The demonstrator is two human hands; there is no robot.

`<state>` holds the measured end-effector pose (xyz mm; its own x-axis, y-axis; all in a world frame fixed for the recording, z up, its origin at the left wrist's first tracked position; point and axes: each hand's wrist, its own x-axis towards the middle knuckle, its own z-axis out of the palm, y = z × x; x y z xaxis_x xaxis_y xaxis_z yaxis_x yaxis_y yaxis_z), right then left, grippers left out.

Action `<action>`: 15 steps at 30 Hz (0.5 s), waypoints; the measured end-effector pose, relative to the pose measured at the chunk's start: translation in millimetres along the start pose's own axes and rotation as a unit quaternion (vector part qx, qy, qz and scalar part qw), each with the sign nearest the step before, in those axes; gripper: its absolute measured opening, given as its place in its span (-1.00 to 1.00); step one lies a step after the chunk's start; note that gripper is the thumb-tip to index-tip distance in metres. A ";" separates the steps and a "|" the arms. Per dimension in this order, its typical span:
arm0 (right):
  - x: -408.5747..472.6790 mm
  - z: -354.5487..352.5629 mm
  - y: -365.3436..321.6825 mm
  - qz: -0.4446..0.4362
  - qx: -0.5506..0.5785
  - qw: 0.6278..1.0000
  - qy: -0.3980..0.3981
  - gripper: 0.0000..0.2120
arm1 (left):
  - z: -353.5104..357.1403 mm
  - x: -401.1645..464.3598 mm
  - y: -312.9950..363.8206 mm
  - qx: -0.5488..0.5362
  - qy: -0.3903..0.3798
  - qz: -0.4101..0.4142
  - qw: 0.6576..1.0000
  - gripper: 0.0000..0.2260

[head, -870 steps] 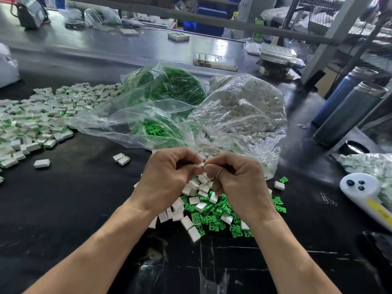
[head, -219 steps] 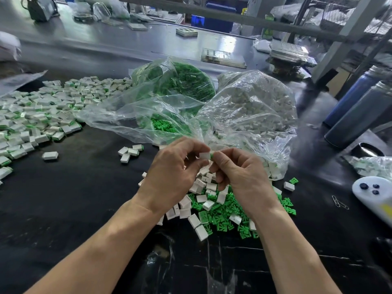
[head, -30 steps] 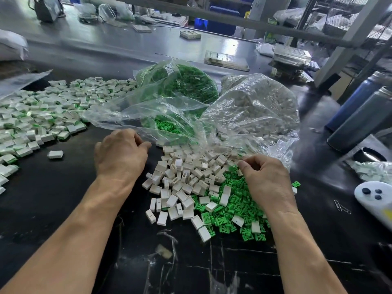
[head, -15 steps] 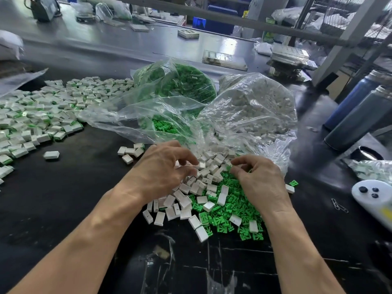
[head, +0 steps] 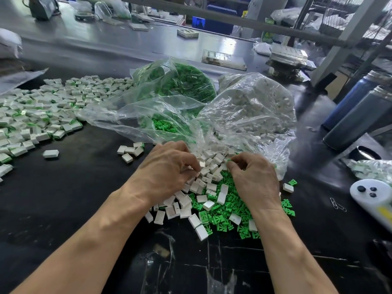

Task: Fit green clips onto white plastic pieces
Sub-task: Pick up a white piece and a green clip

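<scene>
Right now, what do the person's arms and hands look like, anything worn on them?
Both forearms are bare to the frame's bottom edge: no sleeves show. The left hand and right hand wear no gloves, and no rings, watch or wristband show.

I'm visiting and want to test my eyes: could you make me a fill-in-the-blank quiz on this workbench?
1. The loose clips under the right hand are ____ in colour.
2. The bags behind the hands are made of clear ____.
3. The big spread of finished pieces lies on the person's ____ side.
4. The left hand rests on a heap of ____ pieces.

Missing words: green; plastic; left; white
</scene>
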<state>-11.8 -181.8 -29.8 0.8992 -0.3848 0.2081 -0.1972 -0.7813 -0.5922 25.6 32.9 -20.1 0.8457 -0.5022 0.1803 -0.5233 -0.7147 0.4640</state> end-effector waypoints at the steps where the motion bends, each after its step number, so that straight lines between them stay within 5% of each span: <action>1: -0.5 0.1 -0.7 -0.001 0.007 1.000 0.004 -0.87 | 0.1 0.1 0.4 0.000 0.001 -0.003 1.000 -0.89; 15: -8.0 -0.9 -12.9 -0.027 0.183 0.982 0.028 -0.95 | 5.8 3.1 9.5 0.033 0.020 0.006 0.999 -0.82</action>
<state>-16.8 -169.1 -23.1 0.8800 -0.3814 0.2832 0.0133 -0.5761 -0.8173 22.7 21.8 -20.2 0.8423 -0.4919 0.2201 -0.5378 -0.7402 0.4037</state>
